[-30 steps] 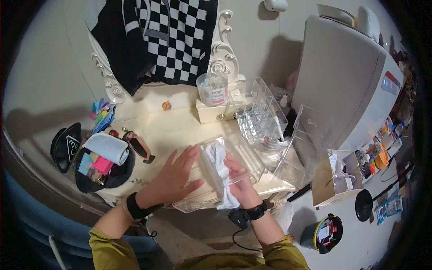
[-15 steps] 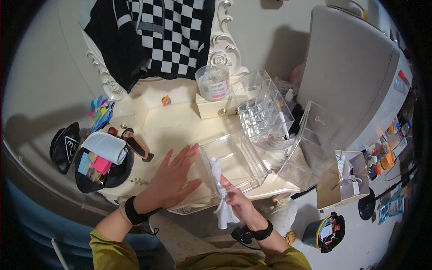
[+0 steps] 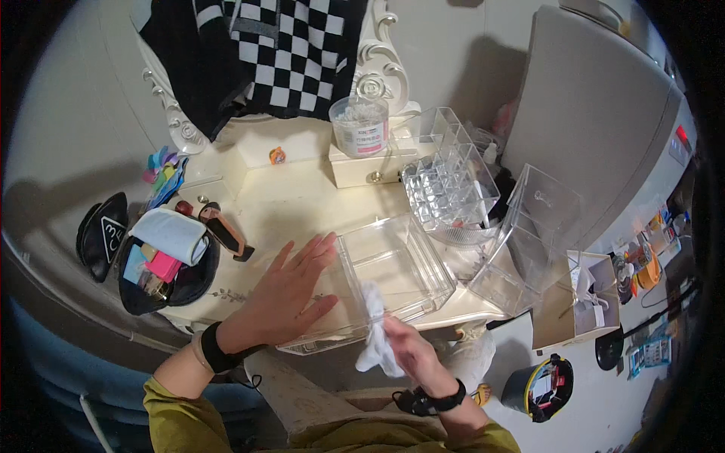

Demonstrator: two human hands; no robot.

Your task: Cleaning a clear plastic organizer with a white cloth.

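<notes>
A clear acrylic box (image 3: 393, 260) lies on the cream dressing table in front of me. My left hand (image 3: 287, 291) rests flat against its left side, fingers stretched out and thumb apart. In my right hand (image 3: 408, 347) is a white cloth (image 3: 374, 313), bunched over the box's near wall. Part of the cloth hangs below the wall, and some of the right fingers are hidden by it. Right of the box stand a clear compartment organizer (image 3: 451, 181) and another tall clear acrylic case (image 3: 529, 234).
A black bag (image 3: 132, 291) with small items and a folded pale cloth (image 3: 172, 234) sits at left. Behind, a tub of cotton swabs (image 3: 359, 128) stands on a small drawer (image 3: 362, 170). A carton (image 3: 555, 325) and a bin (image 3: 521, 400) are at right.
The right hand and the white cloth have slid down toward me along the box's near wall. My left hand stays against the box. The whole view has shifted slightly.
</notes>
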